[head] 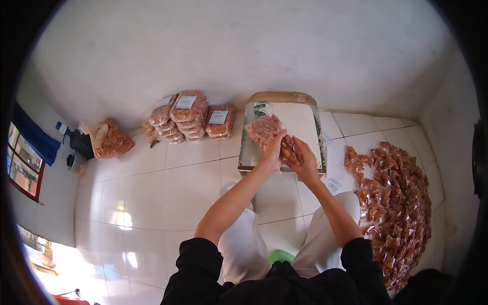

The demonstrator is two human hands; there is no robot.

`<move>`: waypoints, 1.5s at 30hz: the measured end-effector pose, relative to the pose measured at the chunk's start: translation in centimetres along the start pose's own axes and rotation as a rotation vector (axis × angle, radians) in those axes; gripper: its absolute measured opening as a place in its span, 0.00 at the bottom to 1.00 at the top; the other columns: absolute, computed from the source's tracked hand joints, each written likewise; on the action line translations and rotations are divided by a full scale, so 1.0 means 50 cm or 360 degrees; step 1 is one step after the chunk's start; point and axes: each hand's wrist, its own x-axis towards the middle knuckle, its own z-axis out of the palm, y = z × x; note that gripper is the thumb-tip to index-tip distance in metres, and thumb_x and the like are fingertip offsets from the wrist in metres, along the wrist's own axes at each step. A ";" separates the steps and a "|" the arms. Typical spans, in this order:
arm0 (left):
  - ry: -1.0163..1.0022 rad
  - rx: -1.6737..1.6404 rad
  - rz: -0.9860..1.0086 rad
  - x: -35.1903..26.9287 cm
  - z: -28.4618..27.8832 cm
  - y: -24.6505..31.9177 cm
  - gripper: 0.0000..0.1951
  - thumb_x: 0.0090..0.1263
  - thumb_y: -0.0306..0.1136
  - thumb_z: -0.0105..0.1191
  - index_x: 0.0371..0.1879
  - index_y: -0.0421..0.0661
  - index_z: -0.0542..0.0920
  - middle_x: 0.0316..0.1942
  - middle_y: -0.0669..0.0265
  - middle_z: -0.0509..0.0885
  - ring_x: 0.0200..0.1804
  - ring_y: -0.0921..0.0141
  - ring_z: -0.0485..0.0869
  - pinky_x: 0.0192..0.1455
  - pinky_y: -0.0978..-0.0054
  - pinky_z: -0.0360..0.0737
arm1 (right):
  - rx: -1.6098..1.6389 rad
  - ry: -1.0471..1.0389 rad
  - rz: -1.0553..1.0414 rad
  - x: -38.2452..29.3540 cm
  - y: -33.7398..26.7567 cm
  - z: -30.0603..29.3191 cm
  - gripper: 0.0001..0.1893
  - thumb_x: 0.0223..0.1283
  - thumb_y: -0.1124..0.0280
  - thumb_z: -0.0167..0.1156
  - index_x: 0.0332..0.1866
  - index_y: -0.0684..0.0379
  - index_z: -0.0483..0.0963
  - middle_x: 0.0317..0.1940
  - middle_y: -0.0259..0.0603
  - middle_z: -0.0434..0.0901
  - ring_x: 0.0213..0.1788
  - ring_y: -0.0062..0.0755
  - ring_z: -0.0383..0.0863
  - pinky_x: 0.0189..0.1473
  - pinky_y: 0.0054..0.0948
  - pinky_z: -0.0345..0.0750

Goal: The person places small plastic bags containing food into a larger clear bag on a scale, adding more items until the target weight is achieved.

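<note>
Over a low small table (pixel 301 118) I have both hands on a clear plastic bag (pixel 264 129) of reddish-brown snack pieces. My left hand (pixel 273 152) grips it from the near left side. My right hand (pixel 305 161) closes round its right end (pixel 290 149), with the fingers bent over the plastic. Part of the bag is hidden behind my fingers, so I cannot tell whether it is one bag or two pressed together. The bag's far left end lies over the pale tabletop.
Stacked labelled packs (pixel 188 114) stand by the wall. A large snack-filled bag (pixel 114 139) lies farther left. Right of me spreads a heap of small snack packets (pixel 396 206). Paper sheets (pixel 335 158) and a printed label (pixel 333 186) lie on the tiled floor (pixel 190 194).
</note>
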 end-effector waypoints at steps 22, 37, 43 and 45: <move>0.0164 0.3593 0.1300 0.023 -0.149 -0.258 0.26 0.62 0.31 0.51 0.62 0.51 0.64 0.64 0.61 0.61 0.69 0.59 0.52 0.67 0.47 0.46 | 0.1800 0.1185 0.1814 -0.312 0.150 0.101 0.11 0.55 0.72 0.59 0.44 0.61 0.73 0.34 0.29 0.77 0.35 0.13 0.77 0.37 0.08 0.72; 0.0017 0.2725 0.1326 0.061 -0.143 -0.221 0.20 0.68 0.41 0.43 0.60 0.57 0.68 0.65 0.63 0.59 0.68 0.58 0.54 0.66 0.44 0.41 | 0.1038 0.0600 0.0944 -0.133 0.319 0.185 0.27 0.54 0.77 0.59 0.60 0.68 0.60 0.48 0.41 0.75 0.48 0.31 0.76 0.51 0.24 0.74; 0.0327 0.2842 0.1018 0.171 -0.206 -0.137 0.22 0.70 0.46 0.37 0.64 0.61 0.63 0.70 0.67 0.49 0.71 0.58 0.41 0.66 0.43 0.35 | 0.0855 0.0212 0.0547 -0.092 0.336 0.234 0.31 0.55 0.82 0.54 0.64 0.65 0.53 0.61 0.46 0.60 0.63 0.35 0.62 0.58 0.29 0.67; 0.0292 0.2960 0.1052 0.176 -0.227 -0.136 0.22 0.70 0.47 0.39 0.63 0.63 0.63 0.70 0.66 0.49 0.71 0.57 0.41 0.66 0.42 0.35 | 0.1074 0.0200 0.0552 -0.062 0.324 0.253 0.30 0.54 0.81 0.54 0.64 0.64 0.54 0.61 0.49 0.59 0.62 0.39 0.62 0.58 0.33 0.67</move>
